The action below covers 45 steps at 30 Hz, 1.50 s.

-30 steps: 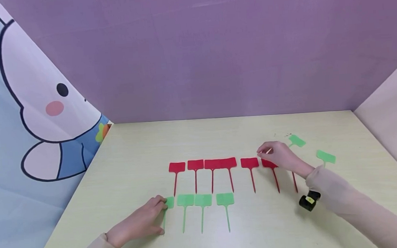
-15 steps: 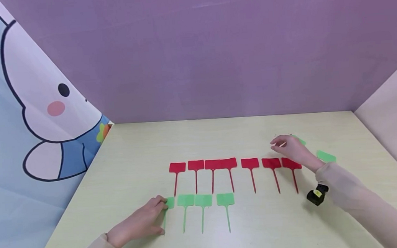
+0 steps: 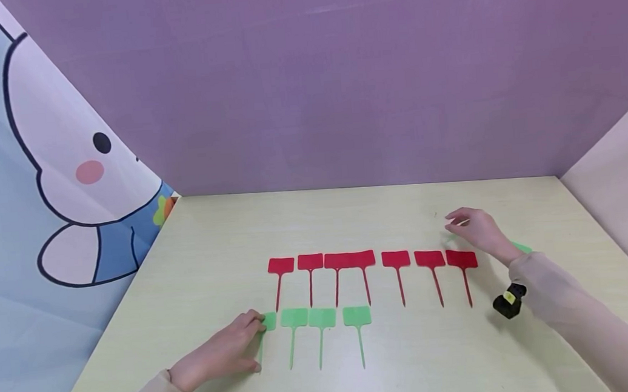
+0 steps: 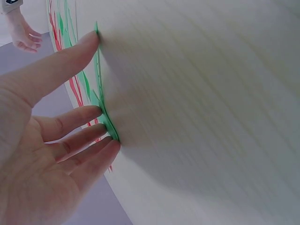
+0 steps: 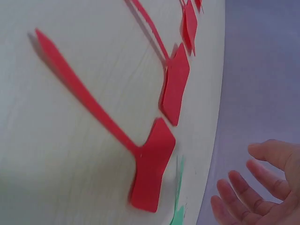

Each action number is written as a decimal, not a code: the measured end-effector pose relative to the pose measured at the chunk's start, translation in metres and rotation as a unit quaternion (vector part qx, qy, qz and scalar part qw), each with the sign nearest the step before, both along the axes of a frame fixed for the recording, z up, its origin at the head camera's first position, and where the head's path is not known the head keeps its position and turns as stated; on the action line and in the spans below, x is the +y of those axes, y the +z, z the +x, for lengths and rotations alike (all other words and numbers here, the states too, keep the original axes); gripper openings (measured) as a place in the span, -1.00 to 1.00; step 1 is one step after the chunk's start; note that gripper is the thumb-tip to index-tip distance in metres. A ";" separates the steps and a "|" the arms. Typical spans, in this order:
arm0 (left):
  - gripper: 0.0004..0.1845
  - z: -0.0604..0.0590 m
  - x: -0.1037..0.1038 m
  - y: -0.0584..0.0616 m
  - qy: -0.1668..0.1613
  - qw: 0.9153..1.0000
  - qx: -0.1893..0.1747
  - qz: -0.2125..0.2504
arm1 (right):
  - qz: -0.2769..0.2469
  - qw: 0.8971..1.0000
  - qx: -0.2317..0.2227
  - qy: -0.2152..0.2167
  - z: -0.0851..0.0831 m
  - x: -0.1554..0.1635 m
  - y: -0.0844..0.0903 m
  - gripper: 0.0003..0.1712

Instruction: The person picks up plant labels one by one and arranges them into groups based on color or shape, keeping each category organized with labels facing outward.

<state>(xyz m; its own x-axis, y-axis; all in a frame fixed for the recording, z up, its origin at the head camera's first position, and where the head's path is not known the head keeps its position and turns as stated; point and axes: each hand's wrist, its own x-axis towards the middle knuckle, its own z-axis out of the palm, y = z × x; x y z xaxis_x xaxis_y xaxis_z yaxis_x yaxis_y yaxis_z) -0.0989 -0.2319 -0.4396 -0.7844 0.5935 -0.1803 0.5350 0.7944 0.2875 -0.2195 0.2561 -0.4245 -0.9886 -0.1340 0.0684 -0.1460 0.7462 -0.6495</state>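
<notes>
In the head view my left hand (image 3: 221, 351) rests on the leftmost green T-shaped plant label (image 3: 269, 321), partly covering it. The left wrist view shows the thumb at the tip of its stem and the other fingertips along its head, all fairly straight. At the right, my right hand (image 3: 477, 230) hovers with loosely bent fingers beyond the last red plant label (image 3: 462, 259). Another green label (image 5: 178, 216) lies near that hand, mostly hidden by it in the head view. Nothing shows between the right fingers in the right wrist view.
Several red labels form a row across the pale table (image 3: 228, 226), two heads meeting edge to edge. In front, a shorter row of green labels continues from the left hand, ending at a green label (image 3: 357, 315). Behind the right wrist, one more green label (image 3: 522, 246) peeks out.
My right hand has moved right and slightly away, from above the red row to over the green label behind it. The last red labels are now uncovered. My left hand stays put.
</notes>
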 end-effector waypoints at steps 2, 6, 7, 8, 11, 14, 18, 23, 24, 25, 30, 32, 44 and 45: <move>-0.40 0.000 0.000 0.000 0.002 1.000 -0.002 -0.001 | 0.002 1.000 0.000 -0.007 -0.002 0.004 -0.002 -0.60; -0.40 0.000 0.000 0.000 0.000 1.000 -0.001 0.001 | 0.002 1.000 -0.005 -0.015 -0.005 0.011 -0.005 -0.54; -0.40 0.000 0.000 0.000 0.000 1.000 -0.001 0.002 | 0.002 1.000 -0.006 -0.016 -0.006 0.012 -0.006 -0.54; -0.40 0.000 0.000 0.000 -0.001 1.000 -0.001 0.002 | 0.003 1.000 -0.008 -0.017 -0.007 0.014 -0.006 -0.53; -0.40 0.000 0.000 0.000 -0.002 1.000 0.000 0.005 | 0.004 1.000 -0.016 -0.019 -0.009 0.020 -0.009 -0.52; -0.41 0.000 0.000 0.001 -0.003 1.000 0.002 0.005 | 0.005 0.999 -0.031 -0.023 -0.011 0.024 -0.012 -0.49; -0.41 0.000 0.000 0.002 -0.003 1.000 0.000 0.004 | 0.011 0.998 -0.050 -0.030 -0.014 0.029 -0.015 -0.45; -0.41 0.001 0.000 0.002 -0.005 1.000 -0.001 0.003 | 0.020 0.997 -0.064 -0.038 -0.017 0.032 -0.018 -0.40; -0.41 0.001 0.000 0.002 -0.005 1.000 0.000 0.003 | 0.022 0.997 -0.068 -0.040 -0.017 0.032 -0.018 -0.38; -0.41 0.001 0.000 0.002 -0.005 1.000 0.000 0.002 | 0.023 0.996 -0.071 -0.043 -0.018 0.033 -0.019 -0.38; -0.41 0.001 0.000 0.001 -0.004 1.000 0.003 0.003 | 0.024 0.994 -0.091 -0.051 -0.021 0.036 -0.023 -0.32; -0.40 0.001 0.000 0.001 -0.004 1.000 0.002 0.004 | 0.027 0.993 -0.099 -0.050 -0.022 0.038 -0.025 -0.30; -0.40 0.000 0.000 0.001 0.001 1.000 0.001 0.004 | 0.040 0.991 -0.116 -0.050 -0.029 0.042 -0.027 -0.21; -0.40 0.001 0.000 0.001 -0.001 1.000 0.002 0.005 | 0.041 0.991 -0.120 -0.052 -0.029 0.042 -0.027 -0.21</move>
